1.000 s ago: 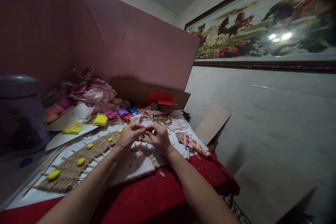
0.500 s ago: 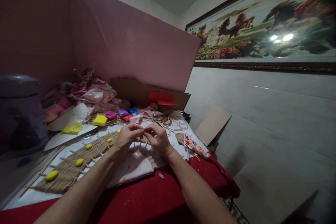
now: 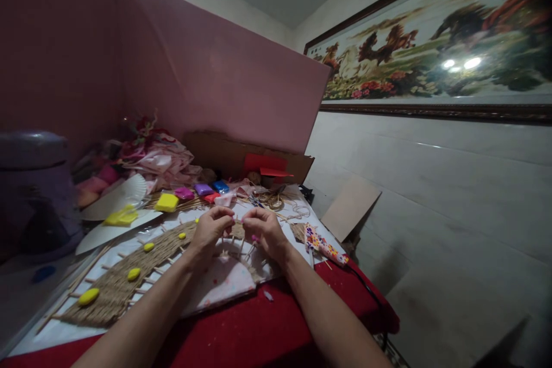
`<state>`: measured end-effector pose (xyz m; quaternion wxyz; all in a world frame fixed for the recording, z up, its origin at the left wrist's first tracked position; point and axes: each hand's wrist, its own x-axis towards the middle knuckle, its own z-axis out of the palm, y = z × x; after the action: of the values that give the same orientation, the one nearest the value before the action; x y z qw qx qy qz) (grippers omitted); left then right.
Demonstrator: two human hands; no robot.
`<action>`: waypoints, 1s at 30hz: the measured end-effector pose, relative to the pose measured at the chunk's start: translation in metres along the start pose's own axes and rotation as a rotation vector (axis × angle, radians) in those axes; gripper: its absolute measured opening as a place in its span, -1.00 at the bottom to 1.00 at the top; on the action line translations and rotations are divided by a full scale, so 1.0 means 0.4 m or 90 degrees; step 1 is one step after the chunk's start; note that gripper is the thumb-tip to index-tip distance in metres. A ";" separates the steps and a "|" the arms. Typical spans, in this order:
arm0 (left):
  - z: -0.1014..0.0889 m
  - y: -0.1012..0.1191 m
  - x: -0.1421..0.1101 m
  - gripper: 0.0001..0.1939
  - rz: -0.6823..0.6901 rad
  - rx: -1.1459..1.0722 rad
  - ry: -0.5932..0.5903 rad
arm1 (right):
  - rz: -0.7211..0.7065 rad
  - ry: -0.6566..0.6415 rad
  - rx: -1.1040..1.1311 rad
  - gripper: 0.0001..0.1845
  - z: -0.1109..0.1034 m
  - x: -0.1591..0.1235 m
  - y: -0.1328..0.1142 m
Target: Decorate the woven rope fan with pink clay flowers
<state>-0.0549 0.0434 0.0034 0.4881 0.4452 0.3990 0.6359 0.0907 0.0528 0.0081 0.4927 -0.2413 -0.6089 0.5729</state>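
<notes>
The woven arch curves across the table from its near left corner. Above it, toward the table's middle, the left hand pinches one pink bit and the right hand another, just apart. Bright packets lie toward the far edge.

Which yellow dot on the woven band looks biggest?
The leftmost yellow dot, at the lower left end of the woven band; the other dots, farther up the band, all look smaller.
</notes>
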 end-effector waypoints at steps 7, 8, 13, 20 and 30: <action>-0.003 -0.005 0.002 -0.66 -0.019 -0.091 -0.022 | -0.076 0.174 0.193 -0.70 -0.042 0.021 -0.038; -0.002 -0.006 0.000 -0.66 -0.016 -0.079 -0.022 | -0.075 0.182 0.186 -0.70 -0.047 0.023 -0.040; -0.002 -0.007 -0.010 -0.64 -0.005 -0.021 0.002 | -0.051 0.172 0.187 -0.66 -0.052 0.024 -0.038; -0.001 -0.007 -0.014 -0.62 0.003 0.005 0.000 | 0.057 0.123 0.209 -0.58 -0.055 0.019 -0.026; 0.017 0.011 -0.025 -0.60 0.004 0.046 -0.024 | 0.006 0.126 0.250 -0.71 -0.060 0.020 -0.040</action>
<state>-0.0485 0.0334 0.0078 0.4771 0.4758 0.4111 0.6140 0.1128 0.0670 0.0222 0.5851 -0.1982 -0.4332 0.6563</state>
